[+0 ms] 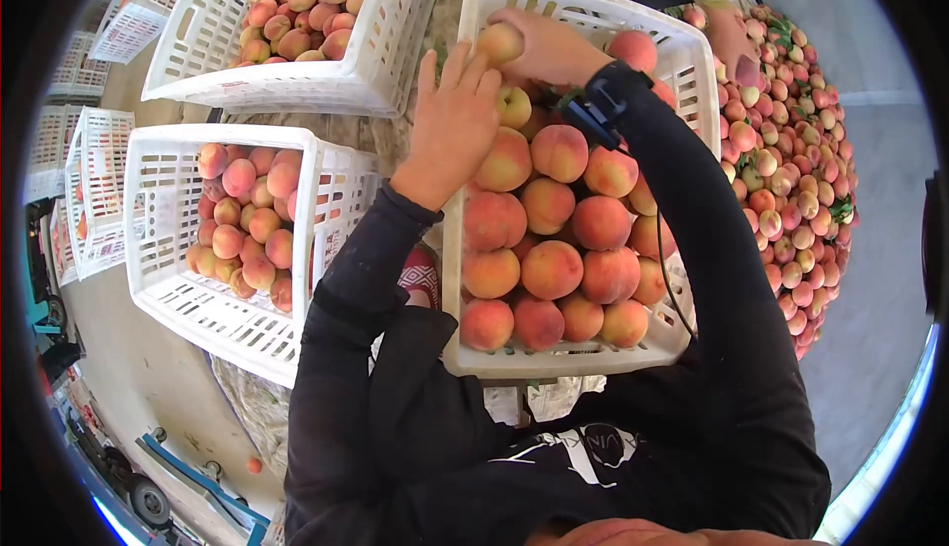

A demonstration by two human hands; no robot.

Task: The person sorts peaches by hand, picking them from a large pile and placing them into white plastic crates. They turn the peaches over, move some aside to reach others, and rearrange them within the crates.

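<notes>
My right hand (556, 49) has its fingers closed round a yellowish peach (500, 43) near the far left corner of a white plastic crate (455, 294). Just left of that peach, my left hand (453, 123) reaches forward with its fingers stretched out and apart. Its fingertips are close to the fruit; whether they touch it I cannot tell. Rows of red and yellow peaches (551, 269) fill the crate below my hands. A greener peach (513, 107) lies between my hands. A black band with a device (596, 101) is on my right wrist.
Two white crates of peaches stand at left, one far (371, 77) and one near (306, 200). On the right a large heap of peaches (791, 190) covers the floor. Another person's hand (730, 37) reaches into it. More crates (99, 180) stand far left.
</notes>
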